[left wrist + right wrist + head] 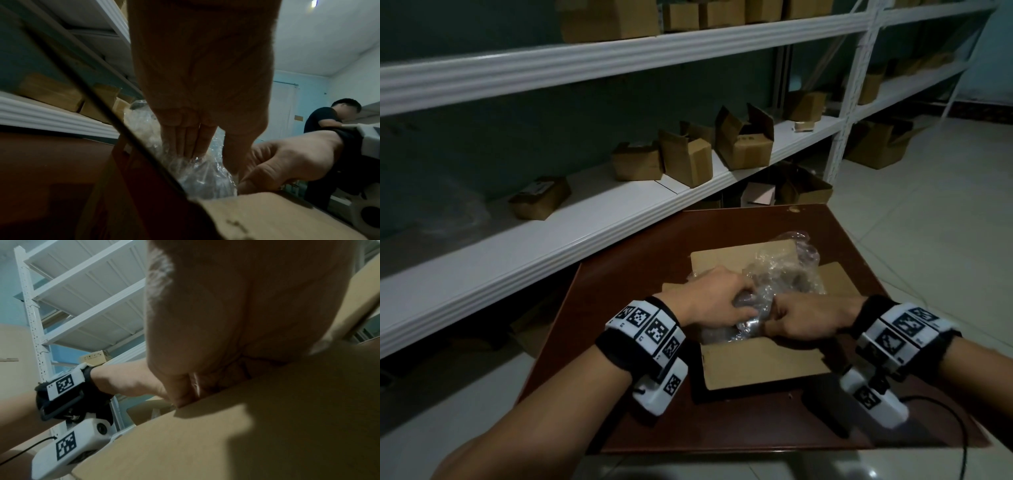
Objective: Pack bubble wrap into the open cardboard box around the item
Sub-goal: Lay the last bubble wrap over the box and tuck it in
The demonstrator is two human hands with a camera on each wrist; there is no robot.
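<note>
Both hands: left hand [717,301] flat-fingered, pressing bubble wrap [780,277] into box [760,366]; right hand [808,318] pinching it. Wrap still bulges out, upper-right.

Left hand [197,91] fingers straight on bubble wrap [197,177]; right hand [287,160] adjacent.

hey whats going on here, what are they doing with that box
A person is packing bubble wrap into an open cardboard box on a dark brown table. The left hand presses straight fingers down on the wrap, while the right hand pinches it at the near edge. Part of the wrap bulges above the far flap, so the packing is not finished. The item itself is hidden.
</note>
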